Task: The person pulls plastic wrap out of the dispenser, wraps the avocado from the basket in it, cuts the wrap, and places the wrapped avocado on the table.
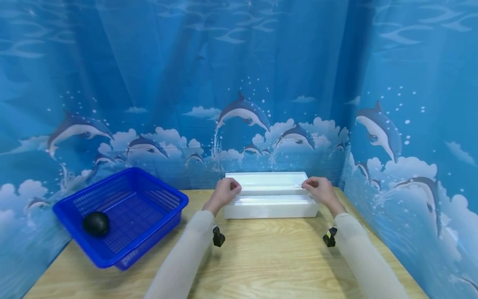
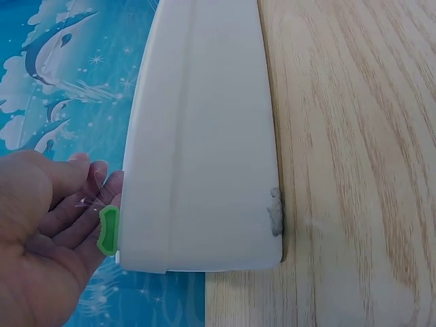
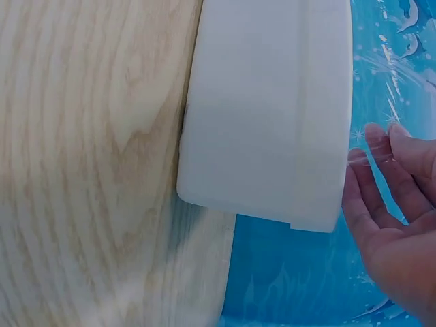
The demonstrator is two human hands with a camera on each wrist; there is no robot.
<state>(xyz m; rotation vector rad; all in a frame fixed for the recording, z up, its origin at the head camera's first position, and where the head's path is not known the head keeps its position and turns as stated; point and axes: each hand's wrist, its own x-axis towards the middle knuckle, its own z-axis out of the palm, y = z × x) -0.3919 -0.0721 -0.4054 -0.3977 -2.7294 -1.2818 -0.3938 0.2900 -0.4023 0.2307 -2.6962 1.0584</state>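
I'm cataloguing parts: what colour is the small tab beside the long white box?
The small tab is green, showing best in the left wrist view.

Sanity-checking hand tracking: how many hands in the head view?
2: the left hand by the left end of the white box, the right hand by its right end.
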